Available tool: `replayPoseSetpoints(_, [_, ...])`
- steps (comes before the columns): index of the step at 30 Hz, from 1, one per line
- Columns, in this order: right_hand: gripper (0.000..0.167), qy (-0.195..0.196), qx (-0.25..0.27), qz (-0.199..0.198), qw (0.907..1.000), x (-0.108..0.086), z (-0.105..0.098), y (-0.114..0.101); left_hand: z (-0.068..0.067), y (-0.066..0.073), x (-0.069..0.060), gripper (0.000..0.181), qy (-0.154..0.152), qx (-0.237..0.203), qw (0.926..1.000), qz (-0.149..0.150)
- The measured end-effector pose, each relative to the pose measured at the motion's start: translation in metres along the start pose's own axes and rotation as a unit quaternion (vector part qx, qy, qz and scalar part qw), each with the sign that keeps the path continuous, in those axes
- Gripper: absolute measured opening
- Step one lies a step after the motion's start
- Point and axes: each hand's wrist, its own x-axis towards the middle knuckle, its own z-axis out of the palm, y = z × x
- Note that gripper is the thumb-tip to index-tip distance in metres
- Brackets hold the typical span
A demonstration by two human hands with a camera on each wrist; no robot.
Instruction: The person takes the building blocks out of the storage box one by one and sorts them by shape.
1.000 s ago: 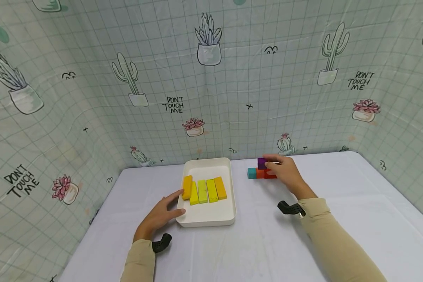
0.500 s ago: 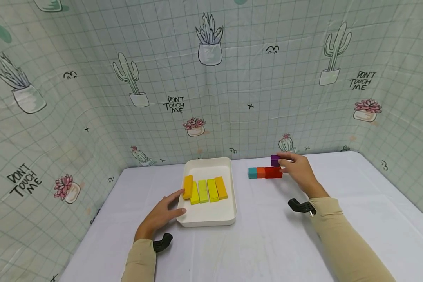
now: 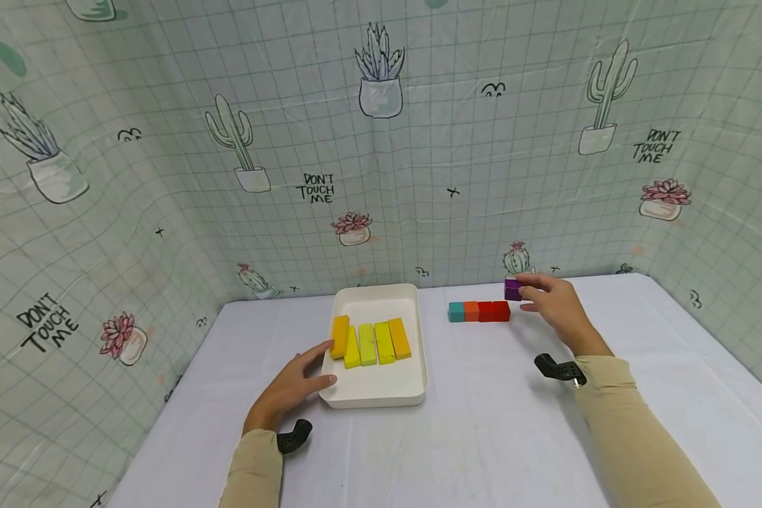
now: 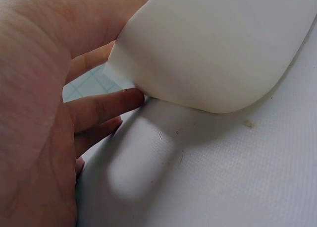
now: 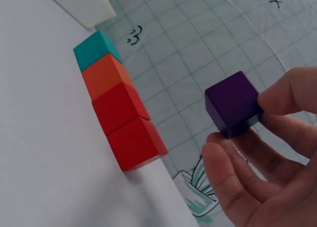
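Observation:
My right hand [image 3: 559, 307] pinches a purple cube [image 5: 233, 100] between thumb and fingers. It holds the cube in the air, just beyond the right end of a row of blocks. In that row a teal cube [image 5: 96, 51], an orange cube [image 5: 106, 76] and two red cubes [image 5: 119, 108] lie side by side, touching. My left hand [image 3: 288, 388] grips the left side of a white tray [image 3: 381, 391]; in the left wrist view the thumb goes over the wall and a fingertip touches the lower edge. Inside the tray lie several yellow and orange-yellow bars [image 3: 368, 344].
A white cloth covers the table [image 3: 482, 437]. Behind it hangs a patterned grid curtain [image 3: 419, 169], close to the cubes and the tray's far end. The tray's right wall stands a short gap from the teal cube.
My right hand has moved right with the purple cube, from above the row to past its right end, uncovering the red cubes. My left hand and the tray stay put.

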Motion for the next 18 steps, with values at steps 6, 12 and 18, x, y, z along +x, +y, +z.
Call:
replayPoseSetpoints(6, [0.048,-0.011,-0.017,0.018,0.9996,0.001,-0.01,0.004,0.001,0.0,0.001,0.075,0.002,0.004,1.0,0.005])
replayPoseSetpoints(12, [0.046,-0.029,-0.022,0.025,0.9991,0.003,-0.016,0.01,0.002,-0.001,0.002,0.075,0.0,0.003,1.0,0.003])
replayPoseSetpoints(18, [0.045,-0.049,-0.036,0.027,0.9978,0.005,-0.02,0.022,0.001,-0.001,0.001,0.075,0.003,0.008,1.0,0.003])
